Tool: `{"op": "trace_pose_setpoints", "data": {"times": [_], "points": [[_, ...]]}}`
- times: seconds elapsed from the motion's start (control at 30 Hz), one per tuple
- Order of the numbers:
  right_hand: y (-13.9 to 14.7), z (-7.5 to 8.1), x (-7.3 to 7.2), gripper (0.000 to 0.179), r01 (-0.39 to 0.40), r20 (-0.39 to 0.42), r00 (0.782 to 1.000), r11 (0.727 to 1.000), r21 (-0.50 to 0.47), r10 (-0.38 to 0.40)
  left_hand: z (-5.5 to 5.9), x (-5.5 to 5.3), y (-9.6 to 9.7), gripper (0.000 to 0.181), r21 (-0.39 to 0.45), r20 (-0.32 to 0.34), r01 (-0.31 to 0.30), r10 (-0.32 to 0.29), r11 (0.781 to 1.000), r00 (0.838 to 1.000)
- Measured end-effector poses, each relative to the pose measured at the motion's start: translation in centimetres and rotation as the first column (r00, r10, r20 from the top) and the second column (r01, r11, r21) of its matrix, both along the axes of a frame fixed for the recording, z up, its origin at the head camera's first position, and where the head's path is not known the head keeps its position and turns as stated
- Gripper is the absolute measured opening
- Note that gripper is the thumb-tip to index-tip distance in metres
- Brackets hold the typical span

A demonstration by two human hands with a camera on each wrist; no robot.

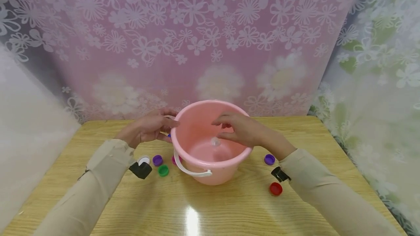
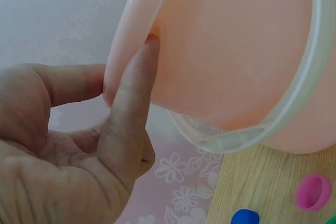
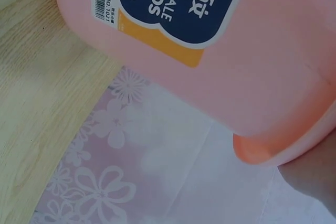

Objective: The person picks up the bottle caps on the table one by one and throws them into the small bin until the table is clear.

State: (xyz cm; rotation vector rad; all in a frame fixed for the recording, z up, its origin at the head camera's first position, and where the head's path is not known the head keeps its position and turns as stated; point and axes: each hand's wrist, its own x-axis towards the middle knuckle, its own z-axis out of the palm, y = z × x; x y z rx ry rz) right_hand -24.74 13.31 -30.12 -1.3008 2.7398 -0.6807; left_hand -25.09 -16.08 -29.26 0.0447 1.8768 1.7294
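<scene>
One wooden table (image 1: 239, 210), yellowish with fine grain and rounded far corners, fills the lower part of the head view; a bright glare lies on it near the front. Behind it hangs a pink curtain (image 1: 147, 75) printed with white flowers. To the right is a pale curtain (image 1: 377, 94) with white blossoms and green leaves, and to the left a whitish cloth (image 1: 32, 101).

At the middle of the table is a pink bucket (image 1: 218, 176), mouth up, its white handle (image 1: 193, 173) hanging at the left front. The right wrist view shows a dark blue label (image 3: 178, 3) on its outer wall.

The person's left hand (image 1: 151, 126) pinches the bucket's left rim, its palm outside. The right hand (image 1: 242, 129) is over the mouth, fingers bent and thumb held apart from them, with the forearm crossing above the right side of the rim. Both arms reach forward in beige sleeves, and the hands are well apart.

On the left lie a white cap (image 1: 144, 160), a purple cap (image 1: 158, 160), a green cap (image 1: 163, 170), a magenta cap (image 1: 175, 160) partly behind the handle, and a blue cap (image 2: 245, 216) near the left hand. On the right lie another purple cap (image 1: 269, 159) and a red cap (image 1: 276, 188).
</scene>
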Motion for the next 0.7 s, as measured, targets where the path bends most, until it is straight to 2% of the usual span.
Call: {"op": "trace_pose_setpoints", "data": {"times": [0.2, 0.37, 0.47, 0.6, 0.7], "points": [[0.8, -0.2, -0.2, 0.031, 0.020, 0.000, 1.000, 0.986, -0.168, -0.020, -0.5, 0.0, 0.1, 0.049, 0.045, 0.014, -0.015, 0.015, 0.999, 1.000], [2.9, -0.2, -0.5, 0.033, 0.139, 0.075, 0.990, 0.948, -0.287, -0.122, -0.8, 0.0, 0.2, 0.049, 0.058, 0.019, -0.017, 0.016, 0.998, 1.000], [4.7, 0.0, -0.6, 0.031, 0.170, 0.096, 0.985, 0.923, -0.345, -0.145, -0.9, 0.0, 0.1, 0.048, 0.060, 0.015, -0.018, 0.018, 0.998, 1.000], [7.7, -0.6, -1.1, 0.029, 0.189, 0.065, 0.982, 0.909, -0.371, -0.178, -0.7, 0.1, 0.0, 0.049, 0.067, 0.014, -0.024, 0.023, 0.997, 1.000], [10.1, -1.8, -1.5, 0.030, 0.260, 0.052, 0.965, 0.907, -0.332, -0.257, -0.6, 0.2, 0.0, 0.048, 0.073, 0.017, -0.028, 0.027, 0.997, 0.999]]}}
